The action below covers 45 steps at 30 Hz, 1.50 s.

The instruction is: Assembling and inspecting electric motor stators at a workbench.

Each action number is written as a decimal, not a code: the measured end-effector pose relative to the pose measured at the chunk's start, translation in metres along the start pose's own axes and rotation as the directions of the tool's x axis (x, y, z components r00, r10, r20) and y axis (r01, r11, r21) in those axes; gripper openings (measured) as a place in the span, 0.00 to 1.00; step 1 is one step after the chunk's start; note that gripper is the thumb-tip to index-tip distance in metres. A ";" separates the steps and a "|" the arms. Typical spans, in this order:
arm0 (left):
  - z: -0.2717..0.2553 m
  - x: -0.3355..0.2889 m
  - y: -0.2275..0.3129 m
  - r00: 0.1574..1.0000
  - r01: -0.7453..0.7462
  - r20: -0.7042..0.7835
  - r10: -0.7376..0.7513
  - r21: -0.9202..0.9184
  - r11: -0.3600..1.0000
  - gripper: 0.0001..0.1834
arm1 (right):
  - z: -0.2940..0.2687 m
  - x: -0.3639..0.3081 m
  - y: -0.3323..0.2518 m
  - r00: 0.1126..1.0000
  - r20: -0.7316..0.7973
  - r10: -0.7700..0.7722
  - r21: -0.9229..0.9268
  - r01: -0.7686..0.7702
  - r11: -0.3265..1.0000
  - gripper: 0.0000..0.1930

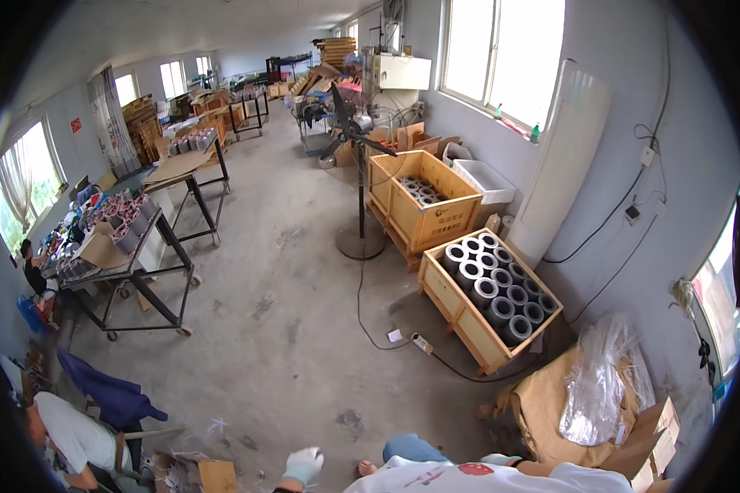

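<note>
My left hand [303, 465], in a whitish knit glove with a dark band at the wrist, hangs over the concrete floor at the lower edge. Its fingers look curled in, with nothing visible in them. My right hand [498, 459] is mostly hidden behind my white shirt [419, 476]; only a bit of a pale glove shows. The brown paper-covered heap [543, 403] lies nearest to it, topped by clear plastic sheeting [596, 394]. Farther off stands a wooden crate [460, 316] holding several upright dark metal cylinders [485, 287] with hollow centres.
A second crate [436, 218] and a black pedestal fan [360, 189] stand beyond; a cable with a power strip [422, 343] crosses the floor. Wheeled tables [152, 271] line the left. A bending person [78, 431] is at lower left beside an open cardboard box [216, 475].
</note>
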<state>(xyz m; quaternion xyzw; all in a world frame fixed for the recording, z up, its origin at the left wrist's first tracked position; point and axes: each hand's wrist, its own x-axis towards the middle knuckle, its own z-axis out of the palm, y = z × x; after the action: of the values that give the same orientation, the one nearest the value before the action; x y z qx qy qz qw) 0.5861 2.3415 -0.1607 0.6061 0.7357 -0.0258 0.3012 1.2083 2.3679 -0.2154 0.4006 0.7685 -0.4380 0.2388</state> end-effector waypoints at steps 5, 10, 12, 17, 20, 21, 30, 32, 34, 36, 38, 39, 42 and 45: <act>-0.126 0.165 0.001 0.991 -0.133 0.013 0.133 0.021 0.991 0.23 | -0.041 0.089 0.017 0.856 0.136 0.499 0.249 -0.517 0.819 0.21; -0.123 0.241 -0.090 0.980 0.122 -0.110 -0.167 -0.332 0.935 0.23 | -0.196 0.298 0.090 0.925 0.143 0.353 -0.225 -0.317 0.921 0.24; -0.155 0.270 -0.127 0.921 0.388 0.098 -0.377 -0.331 0.861 0.23 | -0.345 0.328 -0.076 0.850 -0.205 0.486 0.154 -0.462 0.873 0.23; -0.161 0.309 -0.257 0.758 0.572 0.481 -0.439 -0.815 0.095 0.24 | -0.610 0.526 -0.145 0.590 -0.754 -0.288 -0.087 0.345 0.935 0.10; -0.190 0.368 -0.301 0.802 0.566 0.389 -0.453 -0.737 0.369 0.23 | -0.762 0.569 -0.274 0.796 -0.600 0.076 0.363 0.186 0.913 0.13; -0.202 0.392 -0.318 0.820 0.553 0.359 -0.445 -0.695 0.460 0.23 | -0.792 0.597 -0.290 0.817 -0.568 0.097 0.423 0.189 0.886 0.15; -0.372 0.602 -0.460 0.845 0.529 0.217 -0.489 -0.204 0.824 0.24 | -0.775 0.776 -0.216 0.935 -0.314 0.167 -0.115 -0.211 0.971 0.06; -0.465 0.687 -0.470 0.841 0.506 -0.002 -0.542 -0.357 0.785 0.24 | -0.779 0.779 -0.249 0.985 0.017 -0.171 -0.512 0.156 0.845 0.08; -0.570 0.777 -0.463 0.851 0.428 -0.075 -0.521 -0.477 0.768 0.25 | -0.796 0.785 -0.299 0.956 0.035 0.290 0.188 -0.291 0.938 0.15; -0.619 0.863 -0.493 0.907 0.251 -0.152 -0.392 -0.553 0.795 0.22 | -0.852 0.789 -0.373 0.901 0.002 0.434 0.380 -0.402 0.833 0.17; -0.689 0.933 -0.481 0.932 0.202 -0.157 -0.326 -0.524 0.828 0.22 | -0.871 0.825 -0.383 0.888 -0.062 0.456 0.394 -0.398 0.829 0.18; -0.717 0.961 -0.477 0.944 0.167 -0.164 -0.287 -0.512 0.842 0.21 | -0.873 0.857 -0.373 0.884 -0.057 0.464 0.414 -0.402 0.817 0.18; -0.716 0.997 -0.509 0.911 0.249 -0.136 -0.390 -0.574 0.780 0.21 | -0.907 0.988 -0.305 0.975 0.003 0.224 0.184 -0.220 0.958 0.18; -0.736 1.035 -0.519 0.951 0.246 -0.084 -0.299 -0.382 0.891 0.23 | -1.028 1.072 -0.339 0.943 -0.268 0.196 0.120 -0.169 0.978 0.18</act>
<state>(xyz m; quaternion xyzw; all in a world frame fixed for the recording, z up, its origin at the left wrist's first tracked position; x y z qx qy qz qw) -0.2753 3.4080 -0.2204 0.4301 0.8245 0.1127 0.3500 0.3067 3.5922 -0.3059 0.5389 0.7321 -0.3894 0.1484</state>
